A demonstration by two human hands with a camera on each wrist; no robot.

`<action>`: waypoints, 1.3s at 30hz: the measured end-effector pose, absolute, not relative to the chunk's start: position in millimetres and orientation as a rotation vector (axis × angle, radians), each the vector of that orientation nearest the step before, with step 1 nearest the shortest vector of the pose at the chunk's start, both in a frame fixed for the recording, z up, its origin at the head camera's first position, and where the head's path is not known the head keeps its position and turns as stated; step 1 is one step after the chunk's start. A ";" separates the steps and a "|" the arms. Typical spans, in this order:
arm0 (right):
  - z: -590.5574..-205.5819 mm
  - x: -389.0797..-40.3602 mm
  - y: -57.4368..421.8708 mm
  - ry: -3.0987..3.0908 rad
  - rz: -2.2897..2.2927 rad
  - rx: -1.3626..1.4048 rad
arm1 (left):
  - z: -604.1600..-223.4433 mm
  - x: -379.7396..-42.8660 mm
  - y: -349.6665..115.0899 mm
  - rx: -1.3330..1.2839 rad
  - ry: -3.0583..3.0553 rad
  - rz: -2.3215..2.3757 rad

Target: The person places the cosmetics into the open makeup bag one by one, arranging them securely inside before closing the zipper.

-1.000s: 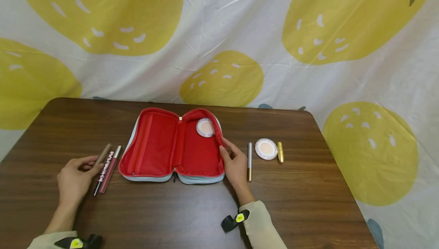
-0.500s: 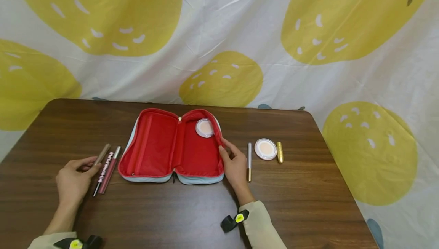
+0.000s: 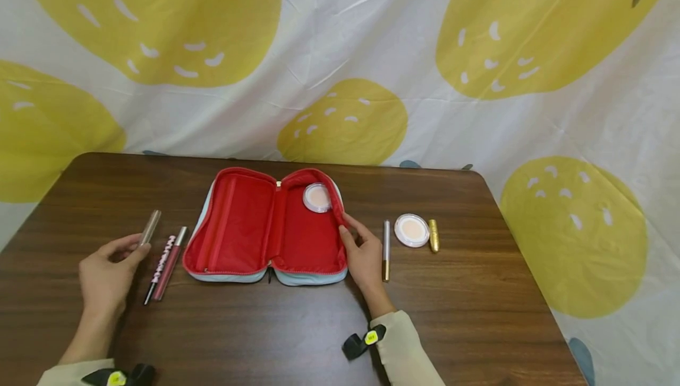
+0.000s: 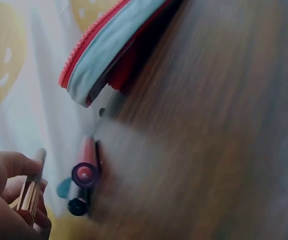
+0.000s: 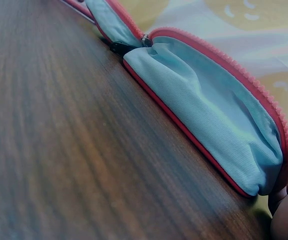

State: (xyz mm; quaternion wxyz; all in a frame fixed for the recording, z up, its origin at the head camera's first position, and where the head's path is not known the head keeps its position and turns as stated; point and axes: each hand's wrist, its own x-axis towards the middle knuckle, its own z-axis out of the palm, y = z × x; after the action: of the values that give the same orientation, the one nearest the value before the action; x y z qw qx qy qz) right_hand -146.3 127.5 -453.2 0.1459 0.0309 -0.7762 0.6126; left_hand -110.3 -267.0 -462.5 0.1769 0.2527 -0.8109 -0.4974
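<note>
The right hand (image 3: 366, 257) pinched the edge of the open pouch (image 3: 310, 244), a compact (image 3: 317, 198) lying in the half beside its fingers. The left hand (image 3: 107, 272) pinched a slim tube (image 3: 151, 226).

place: room type unclear | wood-grain table (image 3: 255, 339) | fruit-print cloth (image 3: 340, 38) hung behind

The pouch (image 5: 194, 112) is woven cloth, the table (image 3: 255, 333) smooth wood.
</note>
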 end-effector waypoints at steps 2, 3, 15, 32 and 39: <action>-453.0 -146.2 127.4 -2.234 1.761 0.089 | -457.2 -112.0 -264.7 0.702 -2.255 -1.440; -452.9 -146.2 127.3 -2.234 1.759 0.091 | -454.3 -112.9 -262.7 0.691 -2.235 -1.455; -455.4 -146.6 128.3 -2.233 1.767 0.098 | -422.4 -125.3 -220.0 0.486 -2.076 -1.605; -454.9 -147.6 128.6 -2.228 1.758 0.122 | -415.6 -136.1 -163.7 0.326 -2.066 -1.783; -455.7 -147.4 127.9 -2.226 1.784 0.109 | -420.4 -143.8 -148.6 0.296 -2.077 -1.836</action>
State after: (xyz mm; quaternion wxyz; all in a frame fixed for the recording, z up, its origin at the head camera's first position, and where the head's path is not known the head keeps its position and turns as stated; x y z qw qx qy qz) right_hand -147.4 127.9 -455.7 0.1429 0.0378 -0.7717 0.6185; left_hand -143.8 -148.6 -420.4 0.1761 0.1044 -0.7333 -0.6483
